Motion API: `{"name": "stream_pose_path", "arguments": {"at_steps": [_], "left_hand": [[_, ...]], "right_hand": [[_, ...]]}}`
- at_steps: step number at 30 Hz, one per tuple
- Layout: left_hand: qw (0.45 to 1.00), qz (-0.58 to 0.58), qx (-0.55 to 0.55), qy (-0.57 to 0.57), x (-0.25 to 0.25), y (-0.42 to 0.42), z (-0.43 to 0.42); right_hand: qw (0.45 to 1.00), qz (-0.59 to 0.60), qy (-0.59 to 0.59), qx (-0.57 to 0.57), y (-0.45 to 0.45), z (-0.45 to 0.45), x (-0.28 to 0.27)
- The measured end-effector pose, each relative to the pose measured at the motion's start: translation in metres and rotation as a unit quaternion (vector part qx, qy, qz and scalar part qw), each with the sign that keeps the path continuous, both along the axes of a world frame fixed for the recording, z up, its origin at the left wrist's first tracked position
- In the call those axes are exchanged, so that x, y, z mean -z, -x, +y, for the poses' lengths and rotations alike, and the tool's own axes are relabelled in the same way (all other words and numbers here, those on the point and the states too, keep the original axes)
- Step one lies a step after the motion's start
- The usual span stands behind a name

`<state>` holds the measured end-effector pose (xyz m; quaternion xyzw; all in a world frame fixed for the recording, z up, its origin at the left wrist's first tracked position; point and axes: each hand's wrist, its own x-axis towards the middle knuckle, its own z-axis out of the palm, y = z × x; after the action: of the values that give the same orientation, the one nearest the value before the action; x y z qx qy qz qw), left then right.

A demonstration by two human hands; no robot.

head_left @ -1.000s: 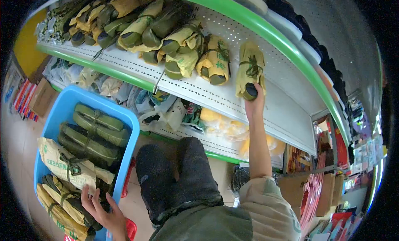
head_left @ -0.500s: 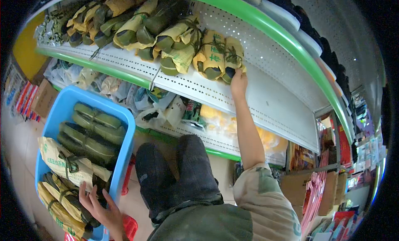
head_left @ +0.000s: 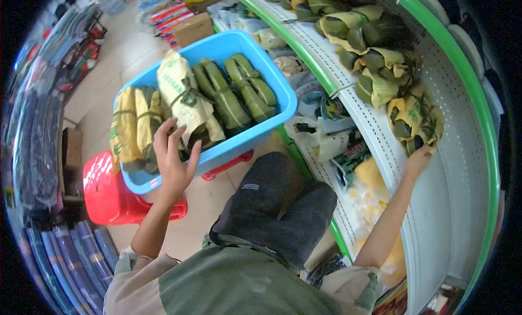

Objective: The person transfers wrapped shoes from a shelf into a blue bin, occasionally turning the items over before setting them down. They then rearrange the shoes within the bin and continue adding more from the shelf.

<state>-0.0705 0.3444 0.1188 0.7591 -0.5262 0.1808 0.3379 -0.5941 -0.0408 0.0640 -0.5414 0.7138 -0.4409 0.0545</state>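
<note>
My left hand [head_left: 175,161] is open, its fingers spread at the near rim of the blue tub [head_left: 286,109], beside a cream paper-wrapped bundle [head_left: 182,95] tied with dark cord. Two green tied bundles [head_left: 222,95] lie to its right in the tub, and yellow-wrapped ones [head_left: 126,125] to its left. On the white shelf [head_left: 375,133], my right hand [head_left: 419,158] is closed on the near end of a yellow-wrapped bundle [head_left: 433,125]. That bundle lies against another wrapped one [head_left: 405,115].
More wrapped bundles [head_left: 375,78] line the upper shelf. Plastic-bagged goods [head_left: 321,138] fill the lower shelf. A red stool [head_left: 103,192] stands beneath the tub. Packed goods [head_left: 70,260] stand at the left, and a cardboard box [head_left: 193,29] lies beyond the tub.
My right hand has carried its bundle leftward along the shelf, against the neighbouring one. The view has since turned left, showing the red stool and left-hand goods. My left hand remains by the tub.
</note>
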Motion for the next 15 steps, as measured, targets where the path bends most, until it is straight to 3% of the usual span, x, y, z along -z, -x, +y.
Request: {"name": "stream_pose_path", "arguments": {"at_steps": [2, 4, 6, 9, 12, 15], "left_hand": [[0.999, -0.035, -0.022, 0.032, 0.001, -0.001, 0.000], [0.993, -0.061, -0.072, 0.076, -0.007, -0.002, 0.002], [0.972, -0.135, -0.166, 0.094, -0.019, -0.010, 0.006], [0.961, -0.062, -0.266, -0.045, -0.019, -0.037, 0.021], [0.912, -0.142, -0.333, -0.191, -0.006, -0.047, 0.016], [0.891, -0.090, -0.347, -0.279, -0.009, -0.050, -0.003]], "right_hand": [[1.000, -0.008, -0.006, -0.028, -0.001, 0.000, -0.005], [0.989, -0.135, 0.005, -0.062, -0.023, 0.024, -0.037], [0.984, -0.080, 0.066, -0.148, -0.016, 0.046, -0.036], [0.977, -0.058, 0.094, -0.185, -0.031, 0.107, -0.043], [0.966, -0.092, 0.109, -0.217, -0.028, 0.133, -0.029], [0.957, -0.077, 0.109, -0.257, -0.027, 0.150, -0.031]]}}
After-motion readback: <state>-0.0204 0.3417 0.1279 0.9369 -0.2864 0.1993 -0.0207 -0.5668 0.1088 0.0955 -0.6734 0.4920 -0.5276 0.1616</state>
